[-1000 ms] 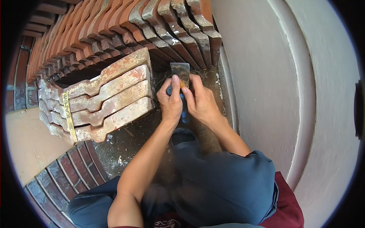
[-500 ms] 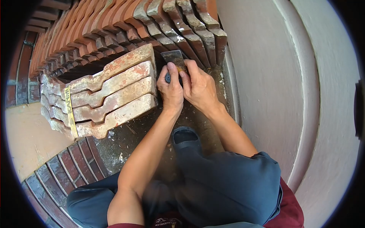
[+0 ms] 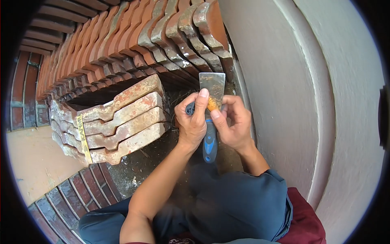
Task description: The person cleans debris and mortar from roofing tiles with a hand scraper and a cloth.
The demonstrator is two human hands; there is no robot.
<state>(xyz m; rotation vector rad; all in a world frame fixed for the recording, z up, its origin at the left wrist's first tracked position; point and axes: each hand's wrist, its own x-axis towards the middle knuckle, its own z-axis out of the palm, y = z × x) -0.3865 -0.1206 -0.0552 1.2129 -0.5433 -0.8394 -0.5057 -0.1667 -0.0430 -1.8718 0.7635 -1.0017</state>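
Note:
A scraper [image 3: 218,83] with a flat, rust-stained metal blade and a black-and-blue handle is upright between my hands. My right hand [image 3: 237,124] grips it, its thumb on the lower blade and the handle hanging below. My left hand [image 3: 193,124] is closed, its thumb pressed against the blade's left edge. The rounded dark end of a second tool's handle [image 3: 189,108] pokes out of my left fist; the rest of that tool is hidden. An orange-yellow patch shows between the two thumbs. Left of my hands lies a stack of weathered roof tiles [image 3: 134,127].
A long row of orange roof tiles [image 3: 134,44] leans at the back. Yellow tape [image 3: 84,139] crosses the tile stack, beside a beige board [image 3: 40,158]. Brick paving [image 3: 69,195] lies at lower left, and a pale grey wall [image 3: 280,101] stands on the right.
Both hands have come down and right, away from the tile row, bringing the scraper nearer. Its blade and handle now show more fully. The view has shifted slightly.

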